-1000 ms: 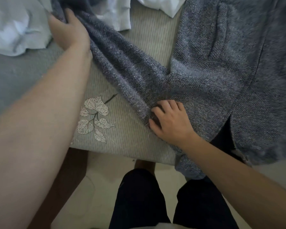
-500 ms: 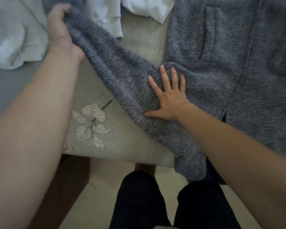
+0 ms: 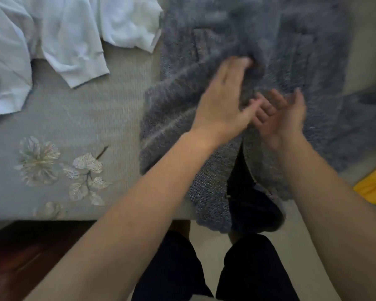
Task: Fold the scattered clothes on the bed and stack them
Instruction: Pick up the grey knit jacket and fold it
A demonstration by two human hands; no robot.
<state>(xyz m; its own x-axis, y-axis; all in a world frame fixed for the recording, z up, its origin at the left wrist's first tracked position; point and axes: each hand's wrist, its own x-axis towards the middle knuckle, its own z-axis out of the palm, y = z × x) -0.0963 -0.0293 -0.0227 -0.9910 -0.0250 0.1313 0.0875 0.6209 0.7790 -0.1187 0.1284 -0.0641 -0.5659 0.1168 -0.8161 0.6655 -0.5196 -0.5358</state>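
Observation:
A grey knitted cardigan (image 3: 291, 51) lies spread over the bed, its hem hanging over the front edge. One sleeve (image 3: 174, 101) is folded across the body. My left hand (image 3: 224, 98) grips the end of that sleeve above the cardigan's middle, fingers curled into the knit. My right hand (image 3: 280, 118) hovers just beside it, palm up, fingers apart, holding nothing. Both hands are blurred by motion.
White garments (image 3: 59, 35) lie crumpled at the back left of the bed. The bed cover (image 3: 74, 118) is pale with a leaf print. A yellow cloth (image 3: 373, 185) shows at the right edge. The person's dark-trousered legs (image 3: 204, 268) stand at the bed's front edge.
My left hand has carried the sleeve from the far left over onto the cardigan's body. My right hand has lifted off the knit and turned palm up. The view has shifted right.

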